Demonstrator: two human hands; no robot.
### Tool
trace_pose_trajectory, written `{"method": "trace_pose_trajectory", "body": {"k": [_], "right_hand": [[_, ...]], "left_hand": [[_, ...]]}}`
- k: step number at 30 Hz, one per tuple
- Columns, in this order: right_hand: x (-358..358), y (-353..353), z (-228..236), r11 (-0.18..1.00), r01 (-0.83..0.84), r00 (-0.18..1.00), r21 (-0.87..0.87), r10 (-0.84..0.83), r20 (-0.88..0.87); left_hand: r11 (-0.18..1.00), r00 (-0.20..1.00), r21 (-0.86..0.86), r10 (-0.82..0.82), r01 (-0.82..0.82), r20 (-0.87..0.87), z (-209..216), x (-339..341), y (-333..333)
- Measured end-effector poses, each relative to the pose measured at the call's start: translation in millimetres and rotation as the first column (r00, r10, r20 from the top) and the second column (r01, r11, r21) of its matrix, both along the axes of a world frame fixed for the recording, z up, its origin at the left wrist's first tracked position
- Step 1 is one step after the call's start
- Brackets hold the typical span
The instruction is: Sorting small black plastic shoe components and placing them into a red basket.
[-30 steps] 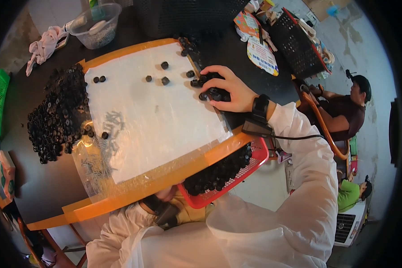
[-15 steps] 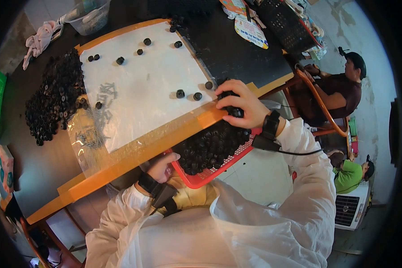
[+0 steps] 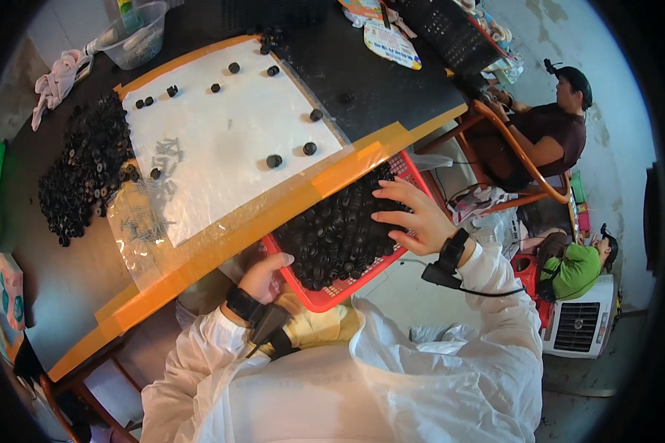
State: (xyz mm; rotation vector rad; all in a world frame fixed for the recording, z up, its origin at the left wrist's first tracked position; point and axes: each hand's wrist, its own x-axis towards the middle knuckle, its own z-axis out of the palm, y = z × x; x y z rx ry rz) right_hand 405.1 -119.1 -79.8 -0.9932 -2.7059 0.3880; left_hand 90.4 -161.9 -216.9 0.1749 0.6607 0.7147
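Head view: red basket sits between 4 and 5 o'clock of the white sheet, close in front of the person's body, against the taped edge of the table. Black caps heaped inside it. Left hand at the basket's 8 o'clock; grip closed on the rim, thumb over the top, other fingers mostly hidden. Right hand at the basket's 2 to 3 o'clock, above the caps; grip wide, fingers spread and slightly bent, holding nothing visible. Whether the fingertips touch the caps, cannot tell.

On the sheet: loose caps, scattered singly, one close pair at 10 o'clock. Small grey screws toward 8 o'clock. Dark pile of small parts near 9 o'clock. Clear bowl at 11. Seated co-worker at the basket's 2 o'clock.
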Motion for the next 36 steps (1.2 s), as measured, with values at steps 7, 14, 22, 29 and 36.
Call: {"method": "trace_pose_trajectory", "body": {"k": [7,14,22,29,36], "right_hand": [[-22,91,24,0.962,0.265,0.904,-0.070,-0.273,-0.328],[-109,127,3,0.994,-0.099,0.960,-0.044,0.083,-0.269],[-122,97,1,0.991,-0.120,0.971,0.066,0.131,-0.202],[-60,43,28,0.987,-0.079,0.995,-0.143,0.070,-0.071],[-103,117,64,0.984,-0.171,0.982,0.054,0.175,-0.065]], "left_hand": [[0.997,1.000,-0.083,-0.002,0.001,-0.010,-4,-5,-2],[0.994,0.992,0.008,0.105,-0.105,-0.069,-7,4,-2],[0.997,0.997,0.013,0.071,-0.071,0.014,-10,1,0],[0.994,0.993,0.010,0.105,-0.106,0.049,-16,4,-2],[0.994,0.991,0.017,0.110,-0.112,0.075,-22,4,-6]]}}
